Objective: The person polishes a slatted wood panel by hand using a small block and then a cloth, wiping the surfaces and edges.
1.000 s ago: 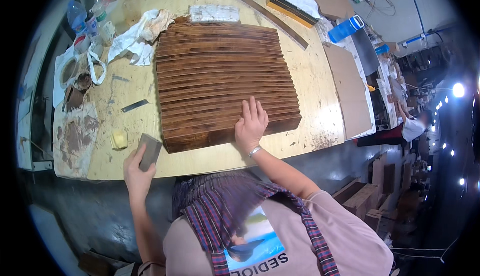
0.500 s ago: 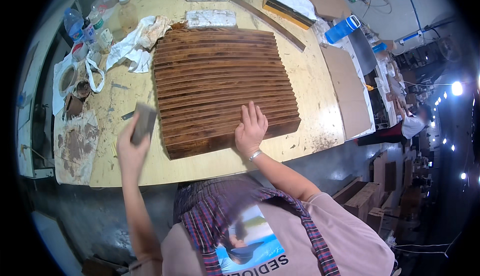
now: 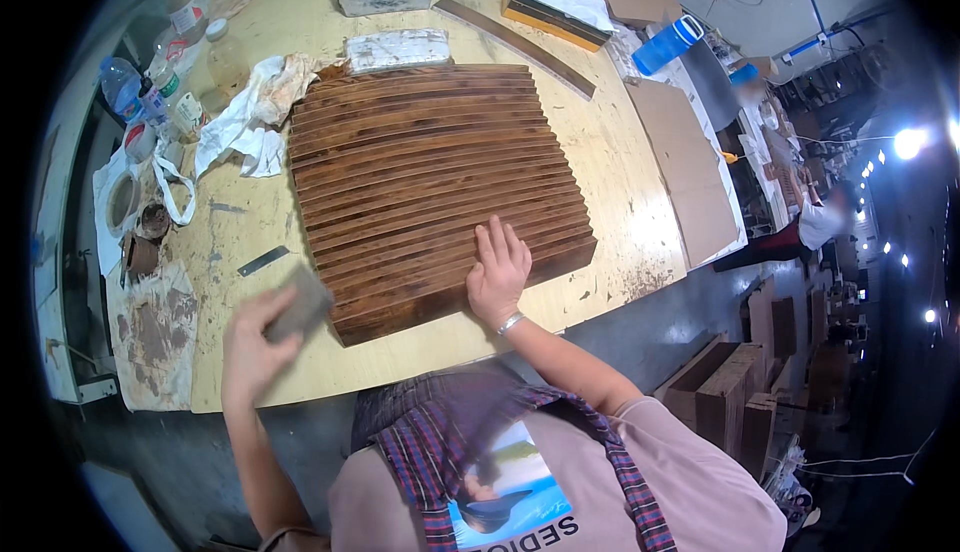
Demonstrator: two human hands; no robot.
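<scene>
Your L hand [image 3: 255,347] is lower left of frame, closed around a grey block [image 3: 300,304]; both motion-blurred. Block's right by the lower-left corner of the panel [image 3: 430,172]; can't tell if they touch. Panel = dark brown ribbed wood, mid-frame, flat on the table [image 3: 640,217], ribs running approx L–R.

Your R hand [image 3: 497,277] lies on the panel nr its lower edge, right of ctr, fingers extended w/ nothing in grip. Bracelet [image 3: 511,323] on that wrist.

Small dark strip [image 3: 263,261] on table, left of panel, above L hand. White rag [image 3: 245,122] w/ brown stains off the panel's upper-left corner; bottles [image 3: 120,90] further out, upper left. Two whitish bricks [image 3: 397,49] at top ctr, nearer one just beyond panel's top edge. Long bar [image 3: 515,44] lies diagonal, upper right of panel. Blue bottle [image 3: 668,45] and cardboard [image 3: 685,167] on the right side.
</scene>
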